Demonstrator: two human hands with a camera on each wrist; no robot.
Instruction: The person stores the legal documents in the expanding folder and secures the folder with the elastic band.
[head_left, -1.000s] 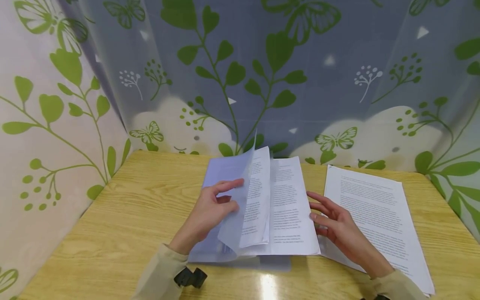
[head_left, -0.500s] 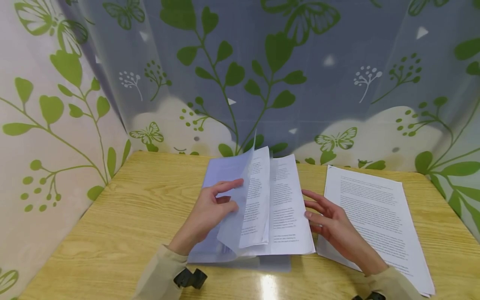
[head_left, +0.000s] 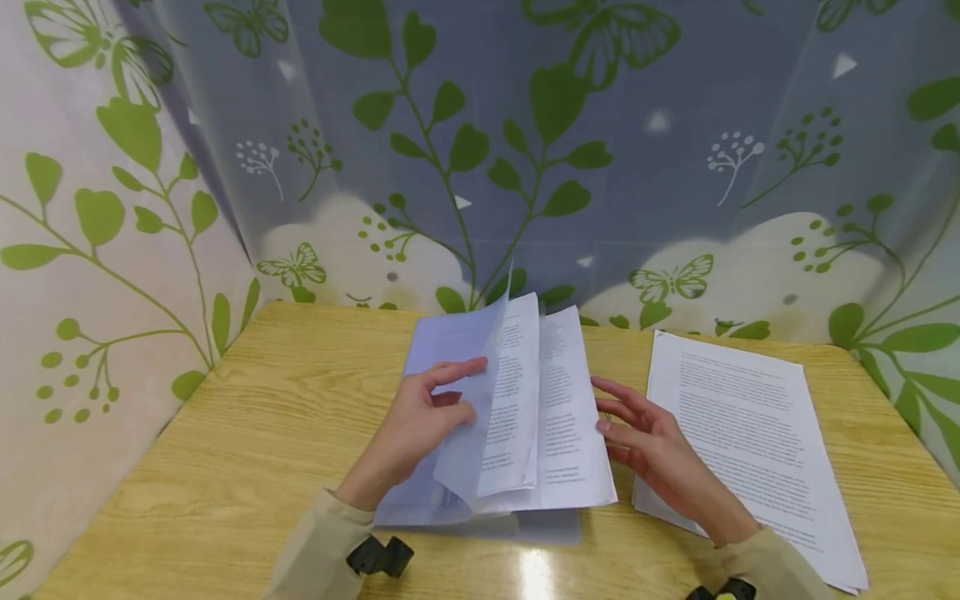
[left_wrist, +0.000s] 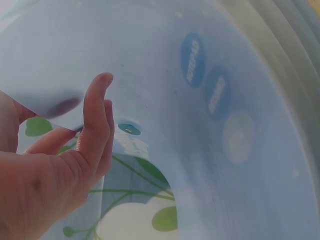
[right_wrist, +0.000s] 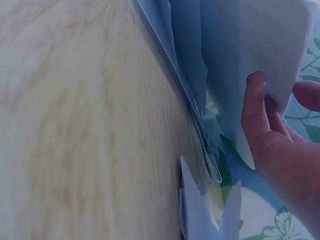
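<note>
A bluish translucent folder (head_left: 450,337) lies open on the table, with printed sheets (head_left: 573,467) at its right side. My left hand (head_left: 412,429) holds a raised clear leaf (head_left: 468,450) of it between thumb and fingers; in the left wrist view the hand (left_wrist: 65,165) is beside the translucent plastic (left_wrist: 150,60). My right hand (head_left: 663,454) pinches the right edge of the printed sheets. In the right wrist view the hand (right_wrist: 280,130) has its thumb and fingers on either side of the white paper (right_wrist: 270,40).
Another stack of printed pages (head_left: 750,433) lies on the wooden table (head_left: 247,433) at the right, partly under my right forearm. A patterned curtain (head_left: 645,167) stands behind the table and along its left side.
My right hand has moved left, and the right edge of the printed sheets has shifted left with it, toward the folder. The left hand stays where it was.
</note>
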